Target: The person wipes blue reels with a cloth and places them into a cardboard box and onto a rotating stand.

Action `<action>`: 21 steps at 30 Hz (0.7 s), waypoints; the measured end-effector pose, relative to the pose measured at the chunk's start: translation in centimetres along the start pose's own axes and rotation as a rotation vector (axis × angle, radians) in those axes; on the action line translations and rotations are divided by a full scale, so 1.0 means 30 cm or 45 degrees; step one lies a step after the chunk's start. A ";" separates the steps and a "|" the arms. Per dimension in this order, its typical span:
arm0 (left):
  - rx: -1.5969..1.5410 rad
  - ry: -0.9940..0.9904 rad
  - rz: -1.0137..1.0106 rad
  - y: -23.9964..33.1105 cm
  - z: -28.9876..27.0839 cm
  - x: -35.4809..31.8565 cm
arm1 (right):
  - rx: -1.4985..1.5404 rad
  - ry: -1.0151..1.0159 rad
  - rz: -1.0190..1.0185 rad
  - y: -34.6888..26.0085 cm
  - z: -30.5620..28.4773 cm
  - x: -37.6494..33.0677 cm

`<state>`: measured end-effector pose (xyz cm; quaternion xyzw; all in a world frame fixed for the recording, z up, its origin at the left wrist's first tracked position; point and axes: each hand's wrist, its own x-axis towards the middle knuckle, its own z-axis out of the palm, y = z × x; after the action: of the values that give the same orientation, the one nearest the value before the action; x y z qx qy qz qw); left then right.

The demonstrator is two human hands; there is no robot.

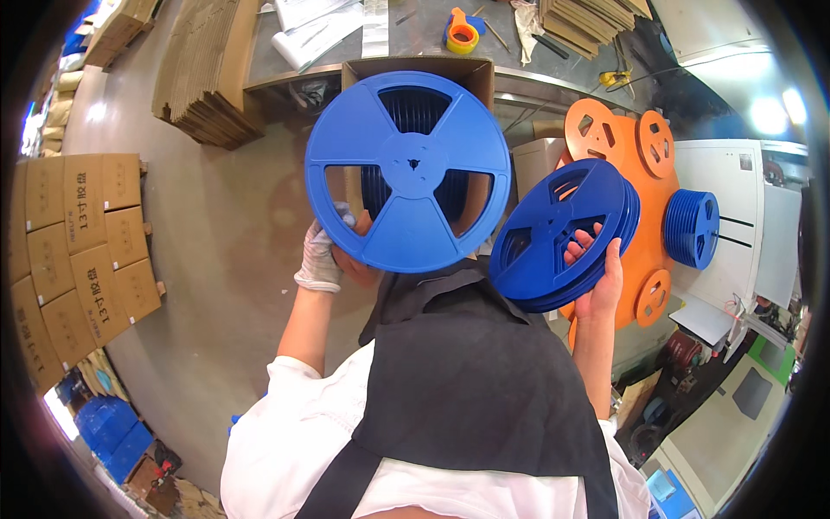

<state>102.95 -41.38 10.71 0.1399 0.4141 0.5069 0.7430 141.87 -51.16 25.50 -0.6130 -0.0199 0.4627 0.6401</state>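
My left hand (327,256), in a white glove, grips the lower left rim of a large blue plastic reel (406,169) and holds it up flat toward the camera. My right hand (598,272), bare, holds a stack of several blue reels (562,232) tilted on edge, fingers hooked through one of the spoke openings. An open cardboard box (471,71) holding more blue reels stands just behind the raised reel. I wear a black apron over a white shirt.
Large orange reels (618,138) and another stack of blue reels (692,227) sit on a white machine at the right. A workbench (415,30) with an orange tape dispenser (462,35) runs along the top. Flattened cardboard (207,78) and stacked cartons (78,242) stand at the left.
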 end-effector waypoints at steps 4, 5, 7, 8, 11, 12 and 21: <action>0.677 0.160 0.149 0.022 0.119 0.032 | -0.107 0.057 -0.042 0.013 -0.008 -0.001; 0.808 0.184 0.199 -0.005 0.142 0.051 | -0.113 0.062 -0.040 0.015 -0.006 -0.002; 1.370 0.152 0.476 -0.098 0.043 0.155 | -0.116 0.054 -0.037 0.011 -0.009 -0.001; 1.609 0.221 0.412 -0.075 0.157 0.146 | -0.109 0.063 -0.044 0.013 -0.018 0.002; 2.099 0.372 0.511 -0.181 -0.010 0.300 | -0.107 0.058 -0.040 0.008 -0.031 0.004; 2.099 0.385 0.416 -0.177 0.012 0.329 | -0.104 0.069 -0.041 0.007 -0.043 0.003; 2.303 0.331 0.429 -0.260 0.005 0.576 | -0.120 0.200 -0.088 0.014 -0.102 -0.031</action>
<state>110.52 -29.81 -2.27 0.6663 0.7062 0.1042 0.2157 142.93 -54.16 24.89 -0.6759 -0.0127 0.3894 0.6256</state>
